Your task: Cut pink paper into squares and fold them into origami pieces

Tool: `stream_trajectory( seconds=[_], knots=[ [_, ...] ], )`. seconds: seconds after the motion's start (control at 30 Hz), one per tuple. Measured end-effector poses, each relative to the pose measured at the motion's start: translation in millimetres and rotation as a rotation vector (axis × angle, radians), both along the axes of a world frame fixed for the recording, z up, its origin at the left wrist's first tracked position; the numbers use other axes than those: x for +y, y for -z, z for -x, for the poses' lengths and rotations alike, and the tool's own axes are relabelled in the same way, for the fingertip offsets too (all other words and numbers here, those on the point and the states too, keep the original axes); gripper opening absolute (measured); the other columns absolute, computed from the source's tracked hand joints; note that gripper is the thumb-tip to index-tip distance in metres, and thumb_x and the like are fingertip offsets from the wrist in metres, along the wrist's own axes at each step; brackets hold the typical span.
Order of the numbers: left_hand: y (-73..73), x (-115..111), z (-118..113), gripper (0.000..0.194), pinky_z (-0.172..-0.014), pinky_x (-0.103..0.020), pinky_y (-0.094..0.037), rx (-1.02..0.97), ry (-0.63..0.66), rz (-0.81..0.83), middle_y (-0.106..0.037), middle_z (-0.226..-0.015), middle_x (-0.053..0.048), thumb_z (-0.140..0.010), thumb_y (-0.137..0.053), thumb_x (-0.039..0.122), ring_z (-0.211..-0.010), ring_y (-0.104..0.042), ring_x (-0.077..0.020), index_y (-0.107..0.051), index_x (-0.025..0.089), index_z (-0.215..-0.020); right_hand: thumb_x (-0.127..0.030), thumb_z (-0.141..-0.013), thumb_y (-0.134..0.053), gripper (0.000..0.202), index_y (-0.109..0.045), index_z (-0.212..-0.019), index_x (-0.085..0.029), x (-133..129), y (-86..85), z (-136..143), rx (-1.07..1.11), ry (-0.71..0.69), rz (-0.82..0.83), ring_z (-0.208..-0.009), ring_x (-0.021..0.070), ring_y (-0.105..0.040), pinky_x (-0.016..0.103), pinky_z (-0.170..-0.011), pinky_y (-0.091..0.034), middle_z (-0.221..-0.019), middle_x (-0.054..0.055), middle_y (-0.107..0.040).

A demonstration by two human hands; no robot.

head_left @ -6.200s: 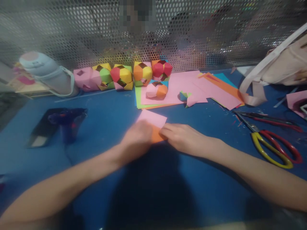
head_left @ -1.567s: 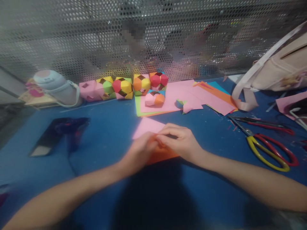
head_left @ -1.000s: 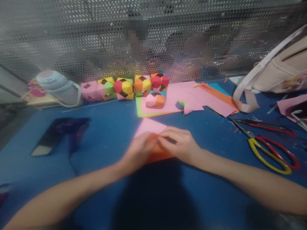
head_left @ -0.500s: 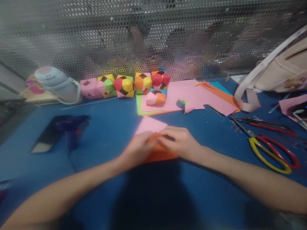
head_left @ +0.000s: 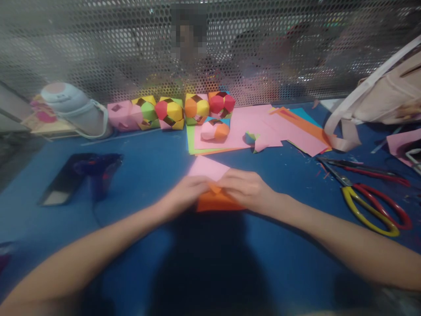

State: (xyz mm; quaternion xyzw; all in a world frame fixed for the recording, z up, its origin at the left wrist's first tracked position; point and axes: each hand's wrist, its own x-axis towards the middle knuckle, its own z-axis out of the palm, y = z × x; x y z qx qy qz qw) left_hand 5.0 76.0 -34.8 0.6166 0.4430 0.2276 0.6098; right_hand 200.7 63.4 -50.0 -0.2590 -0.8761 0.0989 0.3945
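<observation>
An orange sheet of paper (head_left: 219, 202) lies in front of me on the blue table, its upper edge folded or lifted at the middle. My left hand (head_left: 189, 191) pinches its upper left part. At the upper right part my right hand (head_left: 245, 186) has its fingers closed on the same orange paper. Just beyond, a pink sheet (head_left: 208, 166) shows between and behind both hands. The exact fold under my fingertips is blurred.
Folded paper balls (head_left: 169, 113) stand in a row before a perforated metal screen (head_left: 131, 48). Beside them lie pink paper (head_left: 246, 125) and a small folded piece (head_left: 256, 141). Scissors (head_left: 353, 197) are right; a glue gun (head_left: 98, 173), phone (head_left: 62, 184) and bottle (head_left: 77, 109) left.
My left hand has shifted slightly up and left along the orange paper, showing more of its lower left part. The view has tilted a little.
</observation>
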Motion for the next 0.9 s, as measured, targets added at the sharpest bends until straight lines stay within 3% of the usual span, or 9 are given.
stream_trajectory(
  seconds=[0.17,0.33,0.47,0.6,0.77,0.9],
  knots=[
    [-0.3,0.1,2.9,0.026,-0.076,-0.027,-0.047,-0.039,0.048,0.011,-0.072,-0.088,-0.003,-0.076,-0.048,0.024,-0.082,-0.062,-0.0168,-0.071,0.016,-0.084,-0.012,-0.095,-0.04,0.027,-0.067,-0.089,-0.014,-1.1,-4.0,-3.1,-0.139,0.018,-0.076,-0.068,0.0126,-0.059,0.022,-0.06,-0.049,-0.075,0.007,-0.063],
    [-7.0,0.6,2.1,0.023,-0.077,-0.026,-0.045,0.095,0.095,-0.095,-0.07,-0.084,-0.002,-0.076,-0.058,0.033,-0.081,-0.061,-0.0168,-0.07,0.015,-0.083,-0.012,-0.094,-0.038,0.028,-0.066,-0.089,-0.015,-1.4,-6.2,-5.2,-0.244,0.007,-0.07,-0.073,0.0141,-0.058,0.025,-0.065,-0.05,-0.08,0.007,-0.063],
    [-7.7,-1.2,0.0,0.025,-0.073,-0.026,-0.047,0.12,0.064,-0.131,-0.07,-0.086,-0.004,-0.078,-0.056,0.035,-0.081,-0.061,-0.0174,-0.069,0.015,-0.084,-0.012,-0.089,-0.044,0.022,-0.065,-0.088,-0.013,-1.3,-7.5,-2.6,-0.172,-0.011,-0.057,-0.075,0.0162,-0.058,0.028,-0.068,-0.052,-0.081,0.009,-0.064],
    [-6.3,-4.1,-2.6,0.021,-0.076,-0.026,-0.047,0.16,0.045,-0.217,-0.071,-0.086,-0.003,-0.079,-0.054,0.029,-0.082,-0.062,-0.0171,-0.069,0.015,-0.083,-0.014,-0.092,-0.043,0.021,-0.064,-0.09,-0.014,-0.6,-4.8,0.8,-0.094,0.004,-0.035,-0.076,0.0161,-0.06,0.029,-0.068,-0.053,-0.081,0.009,-0.064],
    [-3.0,-5.6,-4.7,0.021,-0.081,-0.026,-0.047,0.197,0.008,-0.352,-0.071,-0.092,-0.004,-0.081,-0.053,0.027,-0.084,-0.062,-0.0164,-0.069,0.016,-0.091,-0.012,-0.091,-0.046,0.018,-0.06,-0.101,-0.017,-0.3,-2.5,2.0,-0.02,0.043,0.099,-0.084,0.0151,-0.062,0.029,-0.076,-0.053,-0.09,0.007,-0.066],
    [1.4,-5.6,-3.2,0.021,-0.079,-0.025,-0.046,0.186,0.011,-0.423,-0.069,-0.094,-0.004,-0.08,-0.053,0.024,-0.085,-0.061,-0.0157,-0.068,0.017,-0.093,-0.014,-0.089,-0.052,0.009,-0.06,-0.092,-0.016,-1.3,-4.1,1.8,0.018,0.113,0.191,-0.077,0.0137,-0.06,0.026,-0.07,-0.051,-0.084,0.005,-0.064]
  ],
)
